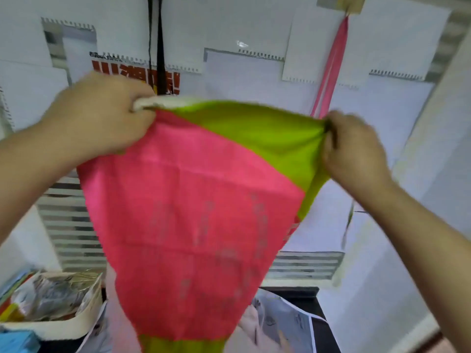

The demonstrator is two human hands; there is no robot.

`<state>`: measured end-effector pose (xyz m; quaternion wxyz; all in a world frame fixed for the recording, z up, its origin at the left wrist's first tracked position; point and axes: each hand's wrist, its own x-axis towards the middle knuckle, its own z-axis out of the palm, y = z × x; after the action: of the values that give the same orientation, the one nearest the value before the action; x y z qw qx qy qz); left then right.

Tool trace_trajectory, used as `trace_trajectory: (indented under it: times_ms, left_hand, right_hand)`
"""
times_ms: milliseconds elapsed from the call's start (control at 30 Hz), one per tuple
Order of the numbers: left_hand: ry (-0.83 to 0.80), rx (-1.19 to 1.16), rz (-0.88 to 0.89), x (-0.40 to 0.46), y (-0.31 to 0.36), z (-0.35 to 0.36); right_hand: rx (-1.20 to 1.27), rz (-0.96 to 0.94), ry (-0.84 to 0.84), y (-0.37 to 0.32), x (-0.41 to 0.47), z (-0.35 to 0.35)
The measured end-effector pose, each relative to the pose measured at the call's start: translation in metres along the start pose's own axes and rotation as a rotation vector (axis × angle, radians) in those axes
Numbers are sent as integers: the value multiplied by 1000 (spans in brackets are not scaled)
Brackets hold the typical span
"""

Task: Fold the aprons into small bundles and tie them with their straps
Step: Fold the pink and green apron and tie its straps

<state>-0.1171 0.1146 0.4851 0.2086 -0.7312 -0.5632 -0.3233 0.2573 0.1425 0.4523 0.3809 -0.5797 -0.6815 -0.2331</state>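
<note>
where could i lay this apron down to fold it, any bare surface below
Little shows. The only bare patch is the dark tabletop at lower right, bordered by printed sheets and the wall. Lower left is crowded: a white bin stuffed with crumpled bags. The apron, held up by both hands, hides the middle.

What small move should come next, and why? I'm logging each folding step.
Probably bring the two hands together to fold the apron in half: the left hand and right hand each grip a top corner, and it hangs spread, not yet folded.
</note>
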Motion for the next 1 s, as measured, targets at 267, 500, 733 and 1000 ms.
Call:
trace_trajectory:
  times_ms: [267,500,733,1000]
  left_hand:
    - [-592,20,-2,-60,-37,57]
    - [-921,139,-42,-79,-45,106]
    - [-439,-53,20,-78,76,89]
    - [-335,-1234,-569,-68,182,94]
  right_hand:
    - [-200,-254,-950,49,-73,3]
    - [-23,-169,-851,86,-64,37]
    - [380,160,-655,-9,-47,24]
    - [1483,427,-875,-74,-22,3]
